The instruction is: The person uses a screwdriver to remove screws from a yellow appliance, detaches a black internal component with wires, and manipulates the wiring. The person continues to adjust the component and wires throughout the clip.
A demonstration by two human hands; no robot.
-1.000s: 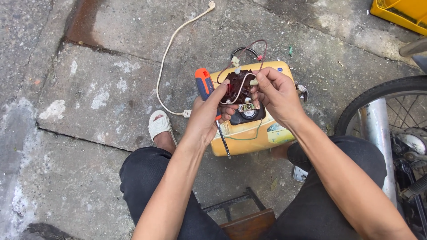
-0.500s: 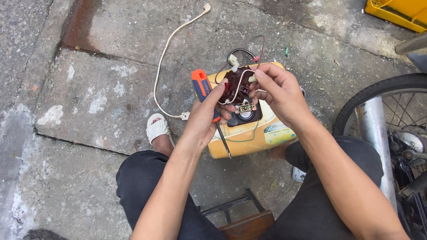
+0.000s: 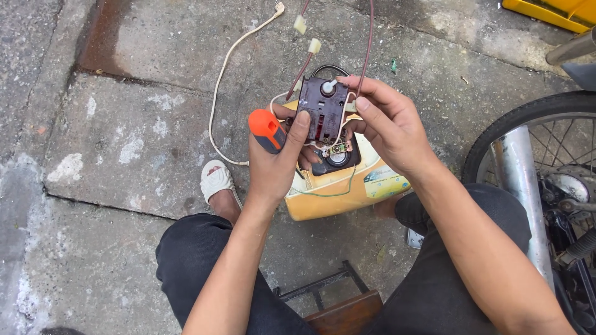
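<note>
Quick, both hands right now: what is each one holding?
Left hand: closed, holding the orange-handled screwdriver, thumb on the dark brown switch block.
Right hand: closed, fingers pinching the same switch block.

Dark switch block (image 3: 323, 115) between both hands

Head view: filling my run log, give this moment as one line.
left hand: holds orange-handled screwdriver, thumb on dark control block | right hand: grips block | yellow appliance beneath
</note>
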